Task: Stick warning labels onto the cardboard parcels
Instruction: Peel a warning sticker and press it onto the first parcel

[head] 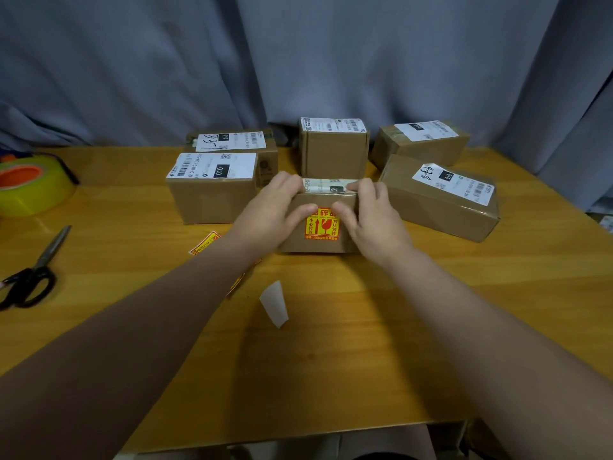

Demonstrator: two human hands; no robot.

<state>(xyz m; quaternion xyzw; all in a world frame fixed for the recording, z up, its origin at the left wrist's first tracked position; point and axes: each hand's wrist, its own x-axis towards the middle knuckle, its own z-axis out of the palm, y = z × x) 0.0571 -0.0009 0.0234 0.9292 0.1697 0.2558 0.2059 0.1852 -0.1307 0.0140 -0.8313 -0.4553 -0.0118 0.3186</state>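
Near the middle of the table [331,360], left hand [275,209] and right hand [373,215] clasp the small parcel [315,246], steadying it while both thumbs press the warning label [322,229] flat.

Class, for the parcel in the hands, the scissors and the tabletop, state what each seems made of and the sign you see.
Parcel: matt brown cardboard, shown by folded edges and dull surface. Scissors: grey metal blades with a faint sheen; black handles, probably plastic. Tabletop: wood or wood-look laminate, glossy, with grain lines and reflections.
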